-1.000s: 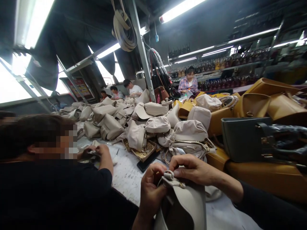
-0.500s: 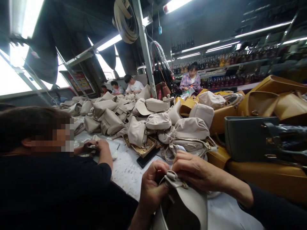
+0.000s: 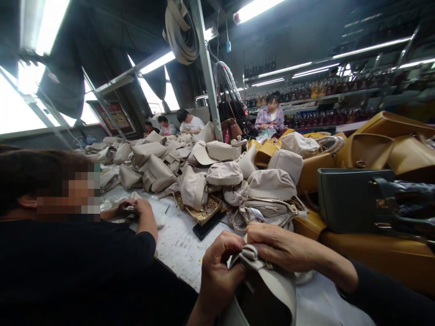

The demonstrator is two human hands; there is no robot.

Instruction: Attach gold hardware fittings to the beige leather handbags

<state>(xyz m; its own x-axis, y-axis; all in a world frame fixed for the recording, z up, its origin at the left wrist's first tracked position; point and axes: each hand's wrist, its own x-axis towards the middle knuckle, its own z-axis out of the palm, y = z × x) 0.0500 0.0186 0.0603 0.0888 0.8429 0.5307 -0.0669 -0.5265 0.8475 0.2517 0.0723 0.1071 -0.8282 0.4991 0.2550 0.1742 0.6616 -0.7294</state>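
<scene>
A cream handbag (image 3: 277, 290) is held upright at the table's front, its dark inside facing me. Closed around the left side of its top edge is my left hand (image 3: 220, 267), thumb and fingers pinching by a folded strap loop (image 3: 249, 254). My right hand (image 3: 282, 244) grips the same edge from the far right side, fingers bent behind the loop. A small metal fitting shows at the strap under the right fingers. The right fingertips are partly hidden behind the bag.
Beyond my hands lie a black phone (image 3: 207, 228), a box of small gold studs (image 3: 207, 210) and a heap of cream bags (image 3: 156, 174). Yellow bags (image 3: 374, 246) and a dark green handbag (image 3: 353, 199) crowd the right. A co-worker in black (image 3: 84, 262) sits close on the left.
Both hands and the cream bag sit slightly lower in the picture, still in the same grip. The view has shifted a little. The co-worker's head has dipped slightly leftward.
</scene>
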